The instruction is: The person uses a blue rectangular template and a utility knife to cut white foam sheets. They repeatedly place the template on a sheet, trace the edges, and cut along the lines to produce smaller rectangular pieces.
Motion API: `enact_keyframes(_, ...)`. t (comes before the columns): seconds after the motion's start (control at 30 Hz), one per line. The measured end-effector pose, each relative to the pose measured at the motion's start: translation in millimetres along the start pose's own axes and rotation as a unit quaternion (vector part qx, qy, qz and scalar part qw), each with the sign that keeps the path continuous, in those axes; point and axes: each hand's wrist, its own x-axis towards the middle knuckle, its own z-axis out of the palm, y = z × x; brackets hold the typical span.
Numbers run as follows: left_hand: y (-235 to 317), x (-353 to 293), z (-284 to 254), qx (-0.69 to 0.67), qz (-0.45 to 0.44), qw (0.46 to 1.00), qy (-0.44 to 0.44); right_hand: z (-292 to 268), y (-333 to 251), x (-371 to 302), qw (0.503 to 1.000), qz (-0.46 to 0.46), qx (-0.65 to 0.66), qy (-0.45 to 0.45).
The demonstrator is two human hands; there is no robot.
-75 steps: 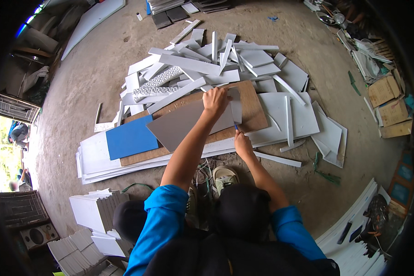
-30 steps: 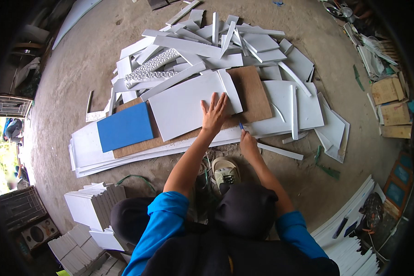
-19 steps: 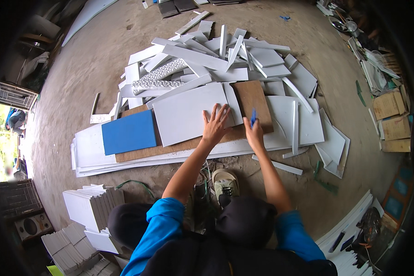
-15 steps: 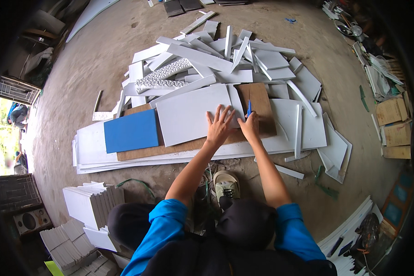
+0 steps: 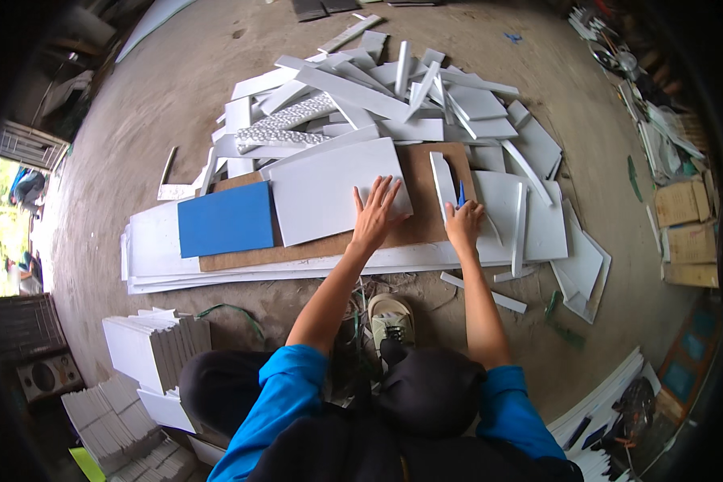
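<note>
Your left hand [image 5: 375, 215] lay fingers spread on the white panel [image 5: 337, 189], apparently pinning it flat. Your right hand [image 5: 463, 222] pinched a blue cutter [image 5: 460, 193] beside the cut strip [image 5: 443, 181].

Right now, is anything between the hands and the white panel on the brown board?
Nothing visible. The left hand lies flat on the white panel. The right hand holds a blue cutter beside a narrow white strip on the brown board.
</note>
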Motion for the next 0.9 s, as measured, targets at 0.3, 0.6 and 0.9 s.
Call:
enact_keyframes(0.3, -111.8, -84.7, -106.3, 0.019, -0.327, 0.865, 0.381, 55.4, -165.2, 2.5, 0.864, -0.014, 0.407, -0.298)
enact_keyframes(0.6, -279.3, -181.7, -190.2, 0.161, -0.507, 0.795, 0.293, 115.1, -320.6, -85.0, 0.889, -0.081, 0.296, -0.339)
enact_keyframes(0.9, -288.9, -185.1, -204.9, 0.059, -0.413, 0.828, 0.376, 89.8, -326.3, -74.6, 0.844, 0.073, 0.430, -0.310)
